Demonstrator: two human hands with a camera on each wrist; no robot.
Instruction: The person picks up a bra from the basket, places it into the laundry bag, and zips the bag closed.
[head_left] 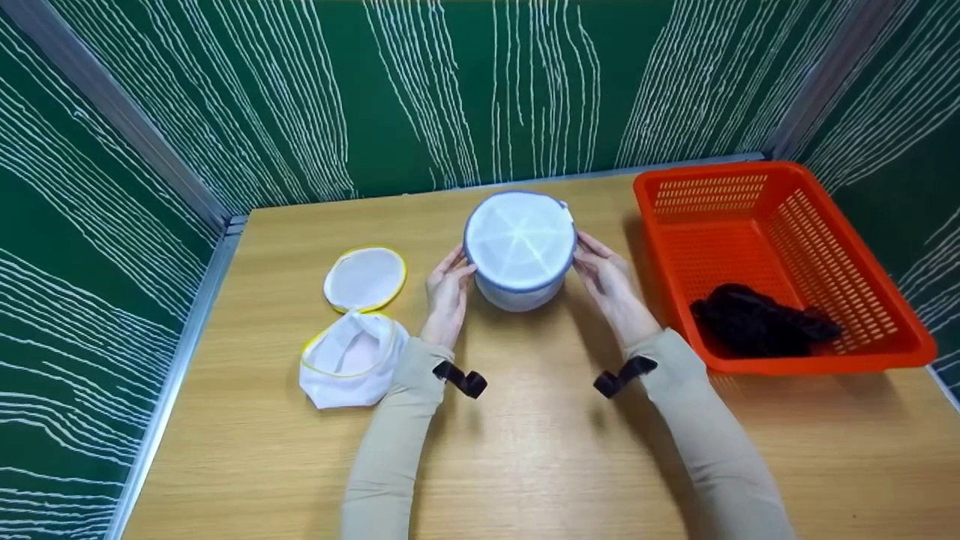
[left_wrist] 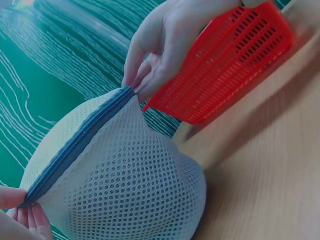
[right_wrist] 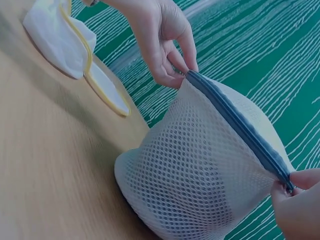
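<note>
Between both hands stands a round white mesh laundry bag [head_left: 520, 240] with a blue-grey zipper [left_wrist: 80, 142] around its top edge. The left hand [head_left: 448, 294] pinches the zipped rim on the left side. Opposite it, the right hand [head_left: 611, 289] pinches the rim on the right. Both wrist views show the mesh drawn taut at the pinched points, with the bag's lower end at the table. The lid looks closed all round, and a small pull tab shows at its upper right in the head view.
A yellow-trimmed white mesh bag [head_left: 352, 382] lies at the left, its round lid [head_left: 365, 279] folded back. An orange basket [head_left: 795, 365] stands at the right with black cloth [head_left: 757, 321] inside. Green white-streaked panels [head_left: 480, 97] border the wooden table [head_left: 525, 450].
</note>
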